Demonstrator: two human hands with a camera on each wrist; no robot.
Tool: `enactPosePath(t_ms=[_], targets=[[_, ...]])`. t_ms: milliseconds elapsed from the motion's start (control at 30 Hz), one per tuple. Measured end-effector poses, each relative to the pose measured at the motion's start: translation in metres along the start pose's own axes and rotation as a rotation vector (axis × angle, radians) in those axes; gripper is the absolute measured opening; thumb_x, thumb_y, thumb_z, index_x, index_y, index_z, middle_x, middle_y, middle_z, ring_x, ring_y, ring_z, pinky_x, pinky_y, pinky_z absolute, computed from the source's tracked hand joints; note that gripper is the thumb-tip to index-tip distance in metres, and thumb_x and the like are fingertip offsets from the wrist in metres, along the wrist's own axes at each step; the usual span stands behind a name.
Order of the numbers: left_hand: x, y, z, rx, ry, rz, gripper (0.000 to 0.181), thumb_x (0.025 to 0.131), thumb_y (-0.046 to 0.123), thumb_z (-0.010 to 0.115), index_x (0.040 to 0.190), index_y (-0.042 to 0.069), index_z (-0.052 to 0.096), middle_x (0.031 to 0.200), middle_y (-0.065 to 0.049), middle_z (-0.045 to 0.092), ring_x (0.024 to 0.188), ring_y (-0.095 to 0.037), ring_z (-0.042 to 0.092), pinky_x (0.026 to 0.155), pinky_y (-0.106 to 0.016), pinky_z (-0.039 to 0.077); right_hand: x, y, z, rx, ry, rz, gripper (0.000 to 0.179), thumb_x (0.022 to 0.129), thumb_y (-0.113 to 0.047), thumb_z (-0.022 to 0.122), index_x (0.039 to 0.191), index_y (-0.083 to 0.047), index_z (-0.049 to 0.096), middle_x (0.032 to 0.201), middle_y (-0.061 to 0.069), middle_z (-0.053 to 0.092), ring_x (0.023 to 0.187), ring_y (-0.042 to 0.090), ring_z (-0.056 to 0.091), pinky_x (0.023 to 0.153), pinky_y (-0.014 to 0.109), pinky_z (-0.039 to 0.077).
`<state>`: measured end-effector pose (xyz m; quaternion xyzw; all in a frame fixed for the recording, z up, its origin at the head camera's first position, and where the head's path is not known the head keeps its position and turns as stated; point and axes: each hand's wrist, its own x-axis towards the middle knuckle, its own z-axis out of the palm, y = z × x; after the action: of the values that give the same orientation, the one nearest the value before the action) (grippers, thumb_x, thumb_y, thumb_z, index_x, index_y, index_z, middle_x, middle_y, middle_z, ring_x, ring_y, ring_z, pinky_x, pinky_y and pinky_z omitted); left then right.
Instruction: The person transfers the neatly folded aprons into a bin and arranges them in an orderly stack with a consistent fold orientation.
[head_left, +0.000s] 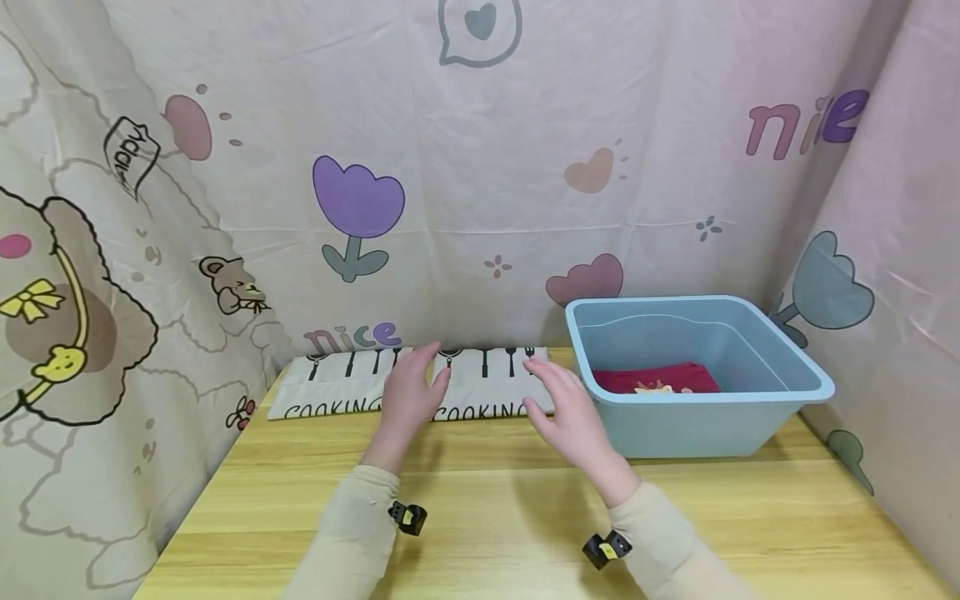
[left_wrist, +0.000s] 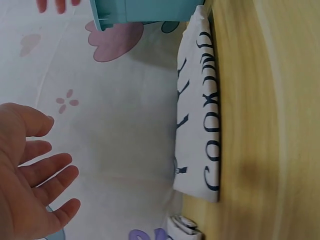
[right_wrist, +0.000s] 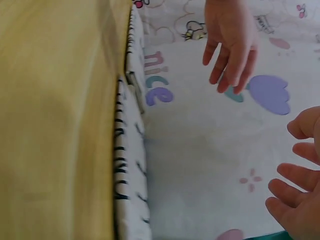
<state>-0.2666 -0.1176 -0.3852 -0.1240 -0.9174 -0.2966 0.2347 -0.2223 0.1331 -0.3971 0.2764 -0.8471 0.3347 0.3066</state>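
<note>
Two folded white cloths with black utensil prints and the word COOKING lie side by side at the back of the table: a left cloth (head_left: 330, 387) and a right cloth (head_left: 483, 387). In the head view my left hand (head_left: 411, 392) hovers over the gap between them, and the left wrist view shows its fingers (left_wrist: 52, 170) spread and holding nothing. My right hand (head_left: 573, 417) is raised at the right end of the right cloth, its fingers (right_wrist: 295, 177) loosely bent around nothing. Both hands appear apart from the cloths.
A light blue plastic bin (head_left: 697, 425) stands at the right of the wooden table (head_left: 480, 517), with a folded dark red cloth (head_left: 660, 379) inside. Behind the table hangs a printed curtain (head_left: 480, 208), which also closes off the left and right sides.
</note>
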Motion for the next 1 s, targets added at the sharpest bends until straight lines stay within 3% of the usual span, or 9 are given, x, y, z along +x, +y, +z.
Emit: enactPosePath(t_ms=[333, 767, 1000], targets=[[0.001, -0.014, 0.014, -0.155, -0.021, -0.124, 0.046, 0.092, 0.017, 0.068, 0.134, 0.0, 0.057, 0.126, -0.02, 0.063, 0.112, -0.037, 0.06, 0.099, -0.051, 0.045, -0.004, 0.021, 0.034, 0.043, -0.033, 0.186, 0.055, 0.089, -0.008, 0.072, 0.138, 0.003, 0.052, 0.139, 0.023, 0.052, 0.128, 0.043, 0.047, 0.106, 0.056, 0.037], [0.022, -0.031, 0.032, -0.285, -0.108, -0.367, 0.051, 0.096, 0.024, 0.063, 0.139, 0.0, 0.051, 0.138, -0.022, 0.054, 0.124, -0.039, 0.052, 0.102, -0.049, 0.044, 0.012, 0.063, 0.063, 0.125, -0.052, 0.484, 0.056, 0.093, -0.01, 0.066, 0.141, 0.007, 0.045, 0.141, 0.033, 0.044, 0.13, 0.047, 0.043, 0.109, 0.056, 0.033], [0.031, -0.044, 0.045, -0.336, -0.122, -0.418, 0.056, 0.095, 0.024, 0.065, 0.141, -0.003, 0.048, 0.141, -0.026, 0.05, 0.125, -0.043, 0.05, 0.104, -0.05, 0.042, 0.025, 0.078, 0.074, 0.1, -0.074, 0.595, 0.057, 0.093, -0.015, 0.065, 0.141, 0.009, 0.045, 0.14, 0.032, 0.045, 0.129, 0.046, 0.044, 0.109, 0.053, 0.035]])
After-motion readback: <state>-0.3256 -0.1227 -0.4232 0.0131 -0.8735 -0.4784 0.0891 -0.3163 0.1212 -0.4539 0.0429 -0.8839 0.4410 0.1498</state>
